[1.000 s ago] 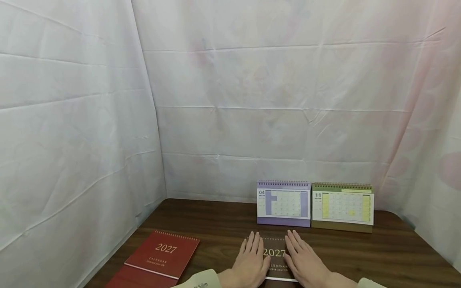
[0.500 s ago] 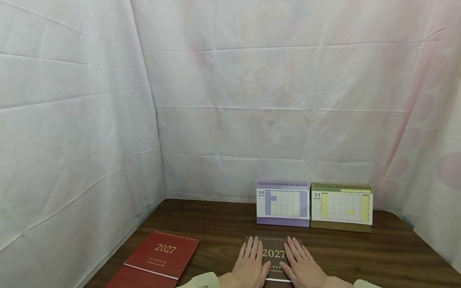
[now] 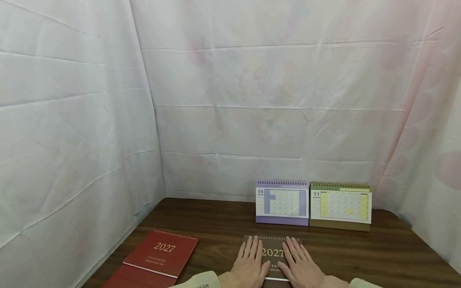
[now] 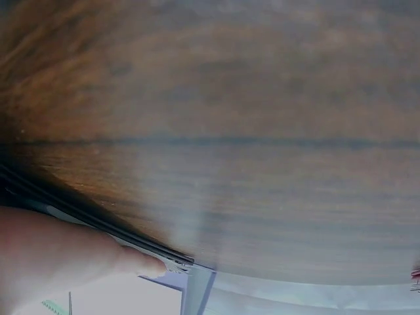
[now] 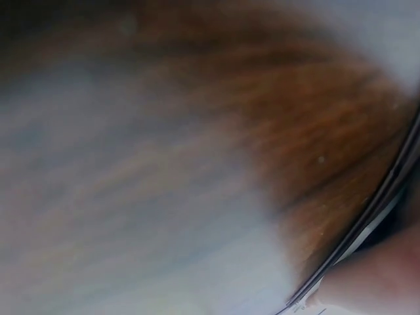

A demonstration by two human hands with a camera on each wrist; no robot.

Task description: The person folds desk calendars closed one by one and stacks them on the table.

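A dark brown 2027 desk calendar (image 3: 272,260) lies flat near the table's front edge, its spiral binding toward the back. My left hand (image 3: 248,266) rests palm down on its left side, fingers straight and pointing away from me. On its right side lies my right hand (image 3: 302,266), flat in the same way, the thumbs a little apart over the lower cover. Both wrist views show the calendar's edge (image 4: 98,220) beside part of each hand; the palms' undersides are hidden.
A red 2027 calendar (image 3: 163,250) lies unfolded on the left of the wooden table (image 3: 212,224). Behind my hands stand a purple calendar (image 3: 282,221) and a green one (image 3: 340,225), side by side. Pale cloth (image 3: 230,132) hangs around the table.
Both hands have slid slightly toward me on the brown calendar, baring its spiral edge, and the right thumb has shifted left over the cover. The other calendars stay put.
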